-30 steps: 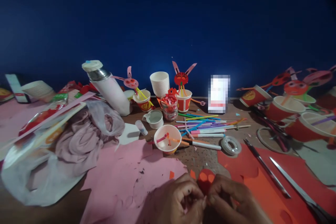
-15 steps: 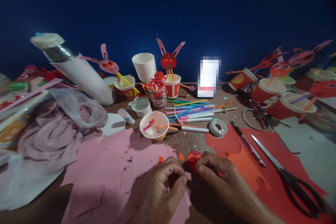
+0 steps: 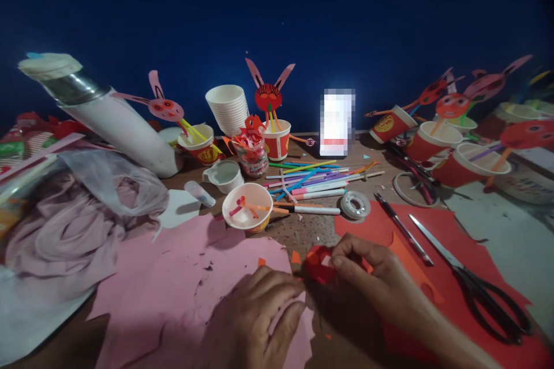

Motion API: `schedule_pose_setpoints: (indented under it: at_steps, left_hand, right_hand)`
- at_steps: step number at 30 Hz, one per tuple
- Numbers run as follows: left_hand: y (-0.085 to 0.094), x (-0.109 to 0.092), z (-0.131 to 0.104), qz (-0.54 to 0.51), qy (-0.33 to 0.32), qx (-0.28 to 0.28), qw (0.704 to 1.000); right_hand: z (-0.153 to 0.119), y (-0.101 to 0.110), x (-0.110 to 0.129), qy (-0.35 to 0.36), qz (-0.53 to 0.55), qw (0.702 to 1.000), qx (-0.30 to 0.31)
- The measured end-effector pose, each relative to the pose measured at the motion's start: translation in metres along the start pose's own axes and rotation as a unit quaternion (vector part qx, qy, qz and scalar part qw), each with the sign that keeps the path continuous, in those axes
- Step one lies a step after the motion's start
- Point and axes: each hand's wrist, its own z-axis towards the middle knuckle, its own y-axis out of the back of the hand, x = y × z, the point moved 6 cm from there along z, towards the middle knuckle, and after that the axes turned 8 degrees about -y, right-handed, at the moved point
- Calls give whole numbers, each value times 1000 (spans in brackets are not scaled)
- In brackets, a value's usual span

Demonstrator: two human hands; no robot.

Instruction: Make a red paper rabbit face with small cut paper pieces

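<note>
Cluttered table (image 3: 322, 230), pink paper (image 3: 182, 277), scissors (image 3: 480, 291), tape roll (image 3: 355, 205)

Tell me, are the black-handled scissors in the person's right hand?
No, the black-handled scissors lie on the red paper sheet, apart from the right hand, which pinches a small red paper cutout.

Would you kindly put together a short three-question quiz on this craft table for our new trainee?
1. True or false: the right hand pinches a red paper piece.
2. Which lies nearest the tape roll? A) scissors B) marker C) cup stack
3. What sheet does the left hand rest on?

Key
1. True: its fingertips grip the piece.
2. B: the marker tip lies just beside the roll.
3. The pink paper.
</note>
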Motion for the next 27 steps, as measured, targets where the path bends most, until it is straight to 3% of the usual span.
schedule_pose_setpoints:
  at_steps: [5,8,13,16,22,27]
  left_hand:
    - [-11,-3,-16,111,-166,29,980]
    - [-14,2,-25,136,-216,12,967]
    - [-10,12,-30,147,-189,43,970]
    - [-8,7,-26,152,-186,56,969]
    - [-29,-11,-15,206,-236,139,939]
    - [-34,-15,-9,256,-232,135,929]
  right_hand:
    - [3,6,-2,46,-96,994,-22]
    - [3,3,-4,84,-153,984,-30]
    - [4,6,-6,106,-224,967,-54]
    - [4,9,-6,100,-232,966,-57]
    - [4,10,-1,92,-203,973,-51]
    - [2,4,0,93,-244,964,-41]
